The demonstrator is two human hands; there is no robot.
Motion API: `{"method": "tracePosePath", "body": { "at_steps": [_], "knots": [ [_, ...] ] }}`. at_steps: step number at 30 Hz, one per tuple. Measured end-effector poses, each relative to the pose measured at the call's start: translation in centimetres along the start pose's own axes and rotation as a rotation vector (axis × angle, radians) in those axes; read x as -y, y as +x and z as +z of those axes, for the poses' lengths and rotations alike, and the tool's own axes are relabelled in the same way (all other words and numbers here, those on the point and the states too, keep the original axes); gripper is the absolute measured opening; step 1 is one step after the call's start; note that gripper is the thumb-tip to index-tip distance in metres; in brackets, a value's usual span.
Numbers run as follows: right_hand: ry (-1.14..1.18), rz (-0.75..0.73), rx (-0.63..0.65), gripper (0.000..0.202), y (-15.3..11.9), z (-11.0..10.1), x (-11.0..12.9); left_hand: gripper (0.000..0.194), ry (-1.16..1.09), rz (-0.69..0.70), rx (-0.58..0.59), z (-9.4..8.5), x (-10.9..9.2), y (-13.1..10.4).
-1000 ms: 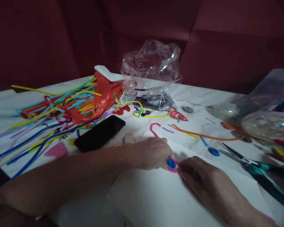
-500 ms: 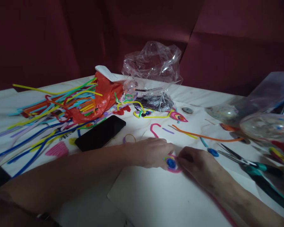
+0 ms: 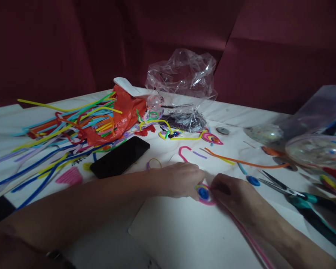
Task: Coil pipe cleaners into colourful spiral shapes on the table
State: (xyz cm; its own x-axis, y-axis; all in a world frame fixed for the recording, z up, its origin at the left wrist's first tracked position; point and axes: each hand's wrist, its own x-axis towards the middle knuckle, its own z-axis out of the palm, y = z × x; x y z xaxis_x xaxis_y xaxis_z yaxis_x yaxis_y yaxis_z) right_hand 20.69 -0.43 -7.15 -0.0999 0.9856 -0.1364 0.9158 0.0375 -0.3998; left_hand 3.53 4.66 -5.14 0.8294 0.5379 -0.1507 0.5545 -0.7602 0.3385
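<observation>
A small eye-shaped pipe-cleaner piece, blue in the centre with a pink outer band, sits between my two hands just above white paper. My left hand pinches its left side, fingertips partly hidden. At its right end the fingers of my right hand are closed on the pink pipe cleaner, whose long tail trails under that hand toward the bottom right. Beyond my hands lie a bent pink pipe cleaner and another eye-shaped piece, pink with an orange middle.
Green-handled scissors lie open at right, near a blue coil and a clear round container. A black phone rests left of centre. Behind it are loose pipe cleaners, a red plastic bag and a clear bag.
Both hands keep their hold with barely any movement. The pink tail under my right hand shows a little more. The whole view has shifted very slightly.
</observation>
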Motion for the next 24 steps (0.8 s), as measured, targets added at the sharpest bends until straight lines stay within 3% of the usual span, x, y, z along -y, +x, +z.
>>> {"method": "tracePosePath", "body": {
  "at_steps": [5,12,19,24],
  "knots": [
    [0.075,-0.119,-0.002,0.019,-0.7,0.7,-1.5,0.033,-0.012,0.026,0.001,0.3,0.6,0.3],
    [0.065,-0.212,-0.064,0.033,-2.5,1.4,-1.4,0.036,-0.019,0.019,0.016,0.2,0.5,0.3],
    [0.119,-0.174,-0.14,0.031,-2.9,2.2,-1.5,0.034,-0.049,0.022,0.014,0.2,0.6,0.4],
    [0.092,-0.16,-0.164,0.032,-3.1,2.3,-1.2,0.03,-0.112,0.06,0.135,-1.3,0.5,0.2]
  ]
}}
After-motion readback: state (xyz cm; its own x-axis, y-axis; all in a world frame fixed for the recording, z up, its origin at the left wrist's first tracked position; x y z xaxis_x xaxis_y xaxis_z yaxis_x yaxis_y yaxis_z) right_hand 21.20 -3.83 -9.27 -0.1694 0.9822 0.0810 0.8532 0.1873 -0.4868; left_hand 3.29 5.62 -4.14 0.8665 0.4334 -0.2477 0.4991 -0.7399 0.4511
